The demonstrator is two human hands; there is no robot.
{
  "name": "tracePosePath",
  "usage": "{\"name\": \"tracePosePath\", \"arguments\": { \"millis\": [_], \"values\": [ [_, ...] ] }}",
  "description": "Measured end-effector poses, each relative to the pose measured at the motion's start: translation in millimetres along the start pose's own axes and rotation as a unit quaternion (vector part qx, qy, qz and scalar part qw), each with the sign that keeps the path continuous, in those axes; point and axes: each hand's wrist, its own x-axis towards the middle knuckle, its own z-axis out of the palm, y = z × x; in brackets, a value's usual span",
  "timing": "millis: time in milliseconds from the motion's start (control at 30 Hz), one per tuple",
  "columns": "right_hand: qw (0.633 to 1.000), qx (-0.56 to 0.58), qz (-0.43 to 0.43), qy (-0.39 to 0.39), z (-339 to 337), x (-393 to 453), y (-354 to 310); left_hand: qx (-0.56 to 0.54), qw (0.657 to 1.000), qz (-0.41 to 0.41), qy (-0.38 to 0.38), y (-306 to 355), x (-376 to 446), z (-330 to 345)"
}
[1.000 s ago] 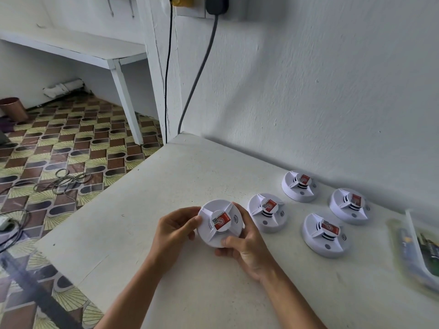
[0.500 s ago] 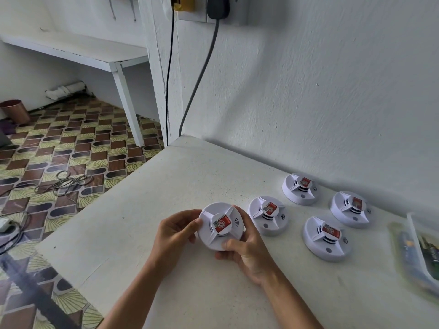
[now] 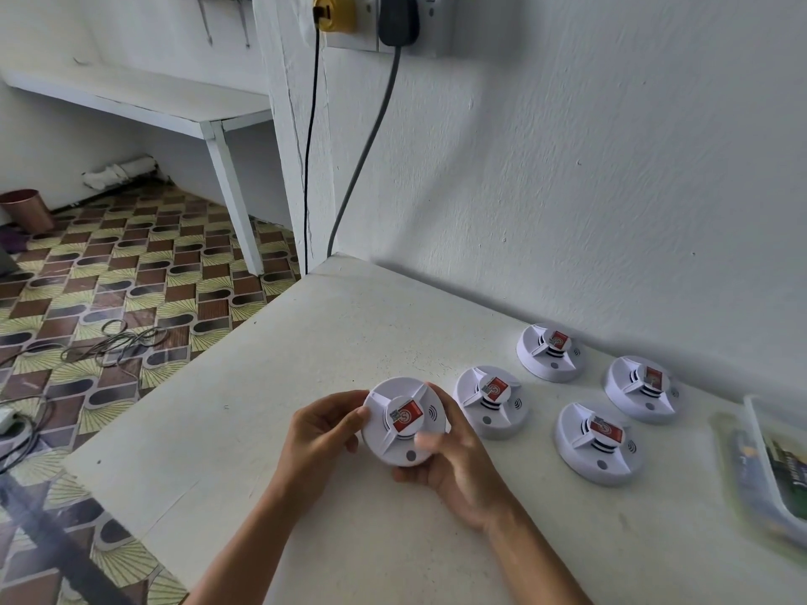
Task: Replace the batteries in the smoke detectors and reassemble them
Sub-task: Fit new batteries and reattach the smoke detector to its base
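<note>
Above the bench (image 3: 270, 434): one smoke detector (image 3: 404, 423) is being held.
Left hand (image 3: 321, 430): gripping its rim.
Right hand (image 3: 454, 465): gripping its other side.
Lying on bench: four more detectors (image 3: 491, 401).

Table: pale cream-painted tabletop (image 3: 270, 421), scuffed, its far edge against the wall.
Wall: rough white-plastered wall (image 3: 589, 168) behind the table.
Socket: white wall socket plate (image 3: 430, 24) near the top, carrying two plugs.
Plugs: yellow plug (image 3: 335, 10) on the left with a thin black cord (image 3: 311, 137) hanging down; dark grey plug (image 3: 398, 17) beside it with a grey cable (image 3: 367, 137) dropping behind the table corner.
Shelf: white wooden bench-like shelf (image 3: 144, 98) at the left, with one slanted white leg (image 3: 233, 198).
Floor: brown, yellow and black patterned tile floor (image 3: 131, 277).
Pot: copper-brown tapered pot (image 3: 27, 209) on the floor at the far left.
Wires: loose tangle of dark wires (image 3: 118, 340) lying on the tiles.
Cloth: rolled whitish bundle (image 3: 120, 171) at the wall foot.
</note>
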Motion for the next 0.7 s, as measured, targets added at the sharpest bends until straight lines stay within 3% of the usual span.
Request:
{"name": "tracePosePath", "arguments": {
  "millis": [167,700],
  "values": [
    [0.994,0.101,0.033,-0.02,-3.2,2.0,-0.3,0.007,1.0,-0.001,-0.002,-0.7,0.4,-0.6],
    [0.99,0.134,0.042,-0.003,-2.5,2.0,-0.5,0.004,1.0,0.002,-0.002,-2.9,1.6,-1.1]
  ]
}}
